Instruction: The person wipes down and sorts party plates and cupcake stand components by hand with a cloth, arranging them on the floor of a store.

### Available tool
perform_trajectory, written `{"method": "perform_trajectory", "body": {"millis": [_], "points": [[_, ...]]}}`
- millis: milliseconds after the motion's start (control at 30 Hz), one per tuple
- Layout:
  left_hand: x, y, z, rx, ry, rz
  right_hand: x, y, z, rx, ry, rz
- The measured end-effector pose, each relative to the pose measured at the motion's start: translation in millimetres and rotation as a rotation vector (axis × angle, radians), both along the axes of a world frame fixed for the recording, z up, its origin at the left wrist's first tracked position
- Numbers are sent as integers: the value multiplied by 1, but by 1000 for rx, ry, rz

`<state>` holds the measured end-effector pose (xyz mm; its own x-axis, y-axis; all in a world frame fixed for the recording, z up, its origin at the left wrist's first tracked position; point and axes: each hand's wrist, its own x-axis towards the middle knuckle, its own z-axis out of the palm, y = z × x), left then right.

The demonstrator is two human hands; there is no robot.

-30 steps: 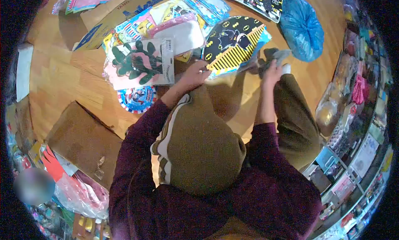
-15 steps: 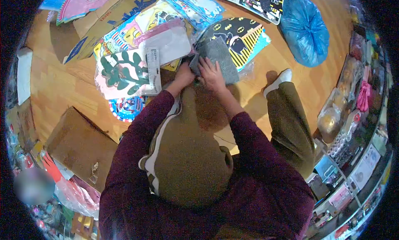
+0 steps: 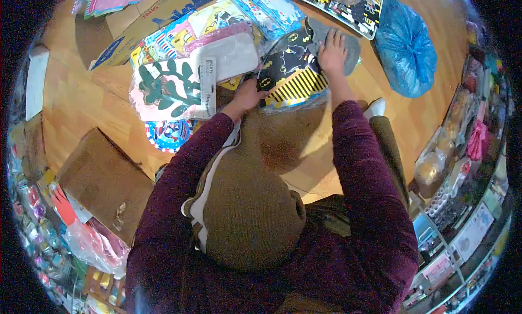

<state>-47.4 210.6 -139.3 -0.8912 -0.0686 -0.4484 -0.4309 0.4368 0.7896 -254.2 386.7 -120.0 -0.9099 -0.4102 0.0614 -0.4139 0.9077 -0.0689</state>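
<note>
My right hand [image 3: 333,53] lies with its fingers spread on a grey sheet [image 3: 352,49] at the right of the packs. Beside it is a black and yellow bat-patterned pack [image 3: 296,69] in clear wrap. My left hand [image 3: 249,94] is at the lower left edge of that pack, its fingers bent and partly hidden, so its hold is unclear. To its left lie a pack with green leaves on pink [image 3: 168,91] and a white tray-shaped pack [image 3: 234,56].
A blue plastic bag [image 3: 405,48] stands at the upper right. An open cardboard box [image 3: 147,20] is at the upper left, and a brown carton [image 3: 103,178] lies at the lower left. Shelves of goods [image 3: 451,205] line the right side.
My right hand has moved right and up, and the grey sheet now lies further right. More of the bat-patterned pack shows, turned and nearer to me. My left hand has shifted slightly right.
</note>
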Motion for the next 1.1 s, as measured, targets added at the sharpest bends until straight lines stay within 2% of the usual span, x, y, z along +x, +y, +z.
{"method": "perform_trajectory", "body": {"millis": [33,100,200,267,300,333,367,467,567,600,667,700,733,767,833,867,900,967,1033,1100], "points": [[0,0,-4,7,-14,2,11,-4,-2,-2,7,-26],[1,2,-17,20,-20,0,64,-25,6,53,-1,112],[4,1,-48,-85,23,-5,148,-44,-7,114,-254,299],[12,-1,-61,-83,92,-110,162,-35,-11,47,-258,353],[10,-2,-50,-85,90,-116,165,-34,-11,-27,-249,418],[5,-3,-32,-52,18,-107,152,-26,-8,68,-236,517],[3,-3,-18,-18,-54,-97,140,-20,-5,67,-236,513],[3,-5,-19,42,-43,-81,82,-11,8,-7,-48,186],[-3,-7,33,-75,-169,-100,23,8,3,25,-23,-71],[5,-5,9,-9,-46,-107,9,15,1,26,-24,-56],[7,2,5,-34,-58,-9,-6,23,-6,-96,-53,-140],[11,7,3,-57,-70,72,-2,21,-6,-91,-61,-131],[16,11,2,-79,42,164,7,22,-6,-63,-20,-156],[22,15,1,-76,34,172,16,21,-7,-37,23,-181],[25,17,30,66,-38,376,39,21,-10,-58,2,-220],[22,18,45,-45,-181,350,50,24,-13,-93,34,-215],[24,19,45,-46,-181,349,60,25,-13,-128,66,-212],[26,20,41,-241,-45,317,76,32,-6,-159,39,-245],[26,13,28,-175,4,288,82,46,-8,-250,-18,-234],[24,9,28,-106,56,258,70,80,-35,-268,79,-211]]}}
